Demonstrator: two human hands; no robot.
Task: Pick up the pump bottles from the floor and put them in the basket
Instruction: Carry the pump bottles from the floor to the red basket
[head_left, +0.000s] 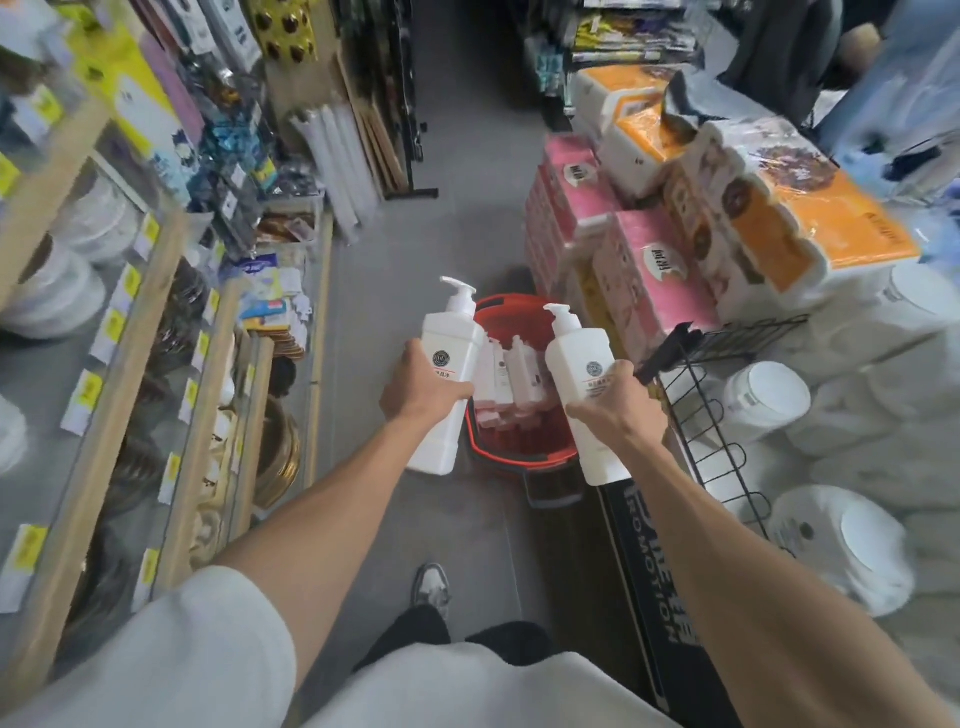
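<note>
From the head camera, I have a white pump bottle in each hand. My left hand (423, 387) is wrapped tight around the middle of the left pump bottle (448, 384), and my right hand (613, 402) is clamped the same way on the right pump bottle (584, 384). Both bottles stand close to upright, pump heads up and tipped slightly away from me, bases hanging nearest my body.

The red basket (519, 457) sits on the grey floor (395, 249) between and beyond my two hands, lower than both bottles, and already holds a row of pink-and-white packs (511, 382). The left bottle overlaps the basket's left rim in this view; the right one hangs by its right rim, beside a black wire rack (701, 410). I judge both hands about equally near, so each bottle needs bringing inward and down, base first, into whatever room remains.
</note>
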